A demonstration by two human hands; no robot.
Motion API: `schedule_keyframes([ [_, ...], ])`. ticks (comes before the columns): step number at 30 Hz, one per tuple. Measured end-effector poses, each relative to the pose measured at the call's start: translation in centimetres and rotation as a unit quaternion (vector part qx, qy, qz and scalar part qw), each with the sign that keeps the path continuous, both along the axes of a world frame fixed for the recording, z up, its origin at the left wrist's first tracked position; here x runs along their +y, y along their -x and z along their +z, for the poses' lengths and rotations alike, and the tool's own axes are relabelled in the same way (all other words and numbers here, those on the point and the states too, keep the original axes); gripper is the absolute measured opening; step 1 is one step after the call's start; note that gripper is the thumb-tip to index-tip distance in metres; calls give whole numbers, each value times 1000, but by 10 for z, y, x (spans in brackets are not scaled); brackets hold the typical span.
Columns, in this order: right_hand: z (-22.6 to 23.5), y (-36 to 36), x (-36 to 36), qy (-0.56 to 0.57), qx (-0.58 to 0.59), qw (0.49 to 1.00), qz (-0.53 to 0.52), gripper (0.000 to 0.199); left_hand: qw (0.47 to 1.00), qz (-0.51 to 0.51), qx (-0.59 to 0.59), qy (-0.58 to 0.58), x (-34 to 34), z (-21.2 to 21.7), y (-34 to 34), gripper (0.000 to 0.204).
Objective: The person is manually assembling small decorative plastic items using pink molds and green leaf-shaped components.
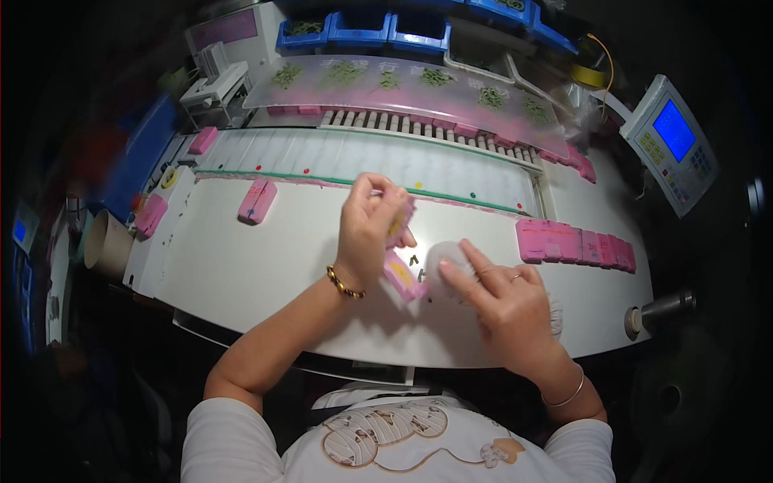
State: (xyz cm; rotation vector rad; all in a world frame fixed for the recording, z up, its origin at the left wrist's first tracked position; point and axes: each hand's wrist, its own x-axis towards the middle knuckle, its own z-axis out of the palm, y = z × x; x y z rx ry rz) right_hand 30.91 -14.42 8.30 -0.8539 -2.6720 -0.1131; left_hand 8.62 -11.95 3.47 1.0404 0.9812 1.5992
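Raised over the middle of the white table, my left hand (pixel 364 229) is closed on a small pink piece with a yellow middle (pixel 398 225), partly covered by the fingers. Just below it lies a pink block with a yellow centre (pixel 404 275) on the tabletop. My right hand (pixel 507 310) presses its fingers on a white round object (pixel 445 270), which is blurred, so its kind is unclear. Small dark bits (pixel 414 260) lie between the block and that object. Part of a white ribbed thing (pixel 556 316) shows beside my right hand.
A row of pink blocks (pixel 564 244) stands at right; a single pink block (pixel 257 201) lies at left. Behind runs a green-edged conveyor (pixel 362 157), with a clear sheet bearing green clumps (pixel 346 74) and blue bins (pixel 362 30) farther back. A display panel (pixel 672 145) stands right.
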Motion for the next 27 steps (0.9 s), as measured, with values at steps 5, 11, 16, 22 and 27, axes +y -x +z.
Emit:
schedule_keyframes([
  [5, -21, -33, 25, -16, -52, 995, -89, 58, 966, -28, -231, 115, 12, 6, 12, 21],
  [11, -14, -11, 34, 12, 27, 997, -67, 59, 953, -88, -251, 145, -3, 6, -9, 32],
  [16, -18, 19, 39, 405, 379, 832, 11, 43, 992, -99, -52, -52, -20, 4, -23, 21],
  [22, -22, 15, 40, 349, 422, 832, 90, 22, 972, -157, 114, -132, -26, 3, -2, 30],
  [27, -19, 7, 44, 454, 387, 771, 224, 27, 900, -436, -5, 17, -29, 14, 20, 39],
])
